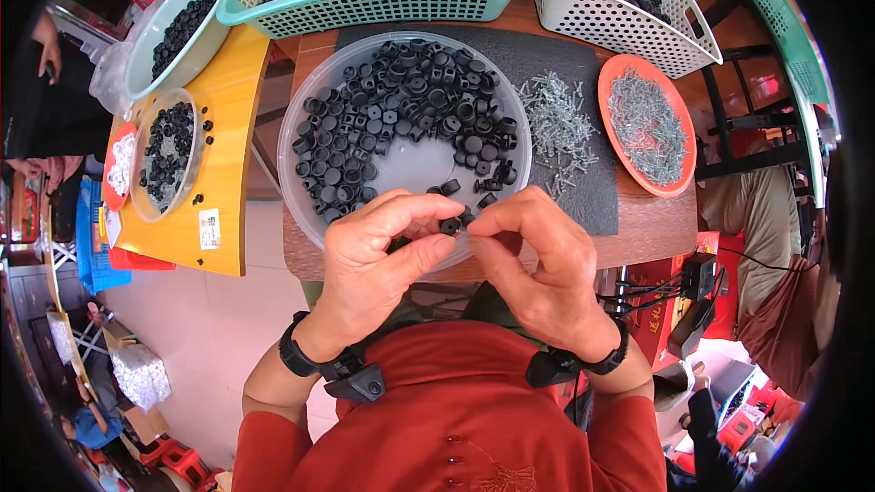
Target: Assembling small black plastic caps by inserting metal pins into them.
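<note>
The table (656,221) lies beyond both hands, its near edge just under the wrists' reach. Ahead of the hands, past the tub, stands the green basket (383,2), full of small black pieces; the white basket (597,16) stands ahead and to their right. The tub (419,166) sits directly before the hands, the fingertips over its near side. The mat (597,210) lies just right of the tub, beyond the right hand, and the orange plate (605,96) lies farther right. The left hand (369,251) pinches a black part (448,226) between thumb and forefinger; the right hand (542,255) has thumb and forefinger drawn together at its right side, though whether they grip a second piece cannot be told. Ahead and right of the right hand, silvery pins (558,123) lie loose on the mat. Black caps (342,164) ring the tub's floor beyond the fingers. For good work, the left pinch should probably stay firm but light, keeping the part's face clear, while the right fingertips meet it squarely, low over the tub so anything dropped lands inside.
</note>
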Demonstrator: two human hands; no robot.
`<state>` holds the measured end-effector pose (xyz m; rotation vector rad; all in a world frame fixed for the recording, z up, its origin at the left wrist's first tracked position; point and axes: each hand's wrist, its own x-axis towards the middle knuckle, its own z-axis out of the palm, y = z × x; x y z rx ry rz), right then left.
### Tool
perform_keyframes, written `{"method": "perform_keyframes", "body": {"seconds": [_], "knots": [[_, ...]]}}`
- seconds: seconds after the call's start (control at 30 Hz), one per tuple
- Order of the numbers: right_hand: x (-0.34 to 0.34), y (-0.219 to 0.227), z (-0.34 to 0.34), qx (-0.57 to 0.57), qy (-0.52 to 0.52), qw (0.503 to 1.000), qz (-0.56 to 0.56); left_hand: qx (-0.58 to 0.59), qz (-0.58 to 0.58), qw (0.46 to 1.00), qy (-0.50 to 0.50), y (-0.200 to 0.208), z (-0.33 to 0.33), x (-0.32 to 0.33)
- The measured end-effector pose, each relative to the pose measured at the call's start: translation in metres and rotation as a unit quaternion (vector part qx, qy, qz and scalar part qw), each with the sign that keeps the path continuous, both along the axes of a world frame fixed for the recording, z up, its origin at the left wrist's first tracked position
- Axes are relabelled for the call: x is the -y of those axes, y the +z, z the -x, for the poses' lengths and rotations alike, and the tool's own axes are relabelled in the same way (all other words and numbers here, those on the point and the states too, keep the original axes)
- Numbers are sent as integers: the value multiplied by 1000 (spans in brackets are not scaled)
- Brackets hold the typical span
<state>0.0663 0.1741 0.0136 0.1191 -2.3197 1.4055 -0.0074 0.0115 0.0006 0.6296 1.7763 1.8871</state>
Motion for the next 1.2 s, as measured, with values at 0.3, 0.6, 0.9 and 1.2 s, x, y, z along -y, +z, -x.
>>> {"method": "perform_keyframes", "body": {"seconds": [0.3,0.6,0.9,1.2], "knots": [[7,-4,0,26,-14,1000,7,-174,68,982,1,2,-1,1],[9,4,-2,114,-19,985,130,-287,48,956,26,1,1,-3],[11,6,1,178,3,957,228,-206,-13,978,35,-8,5,4],[17,6,3,176,-7,937,301,-45,-55,997,37,-7,-1,2]]}}
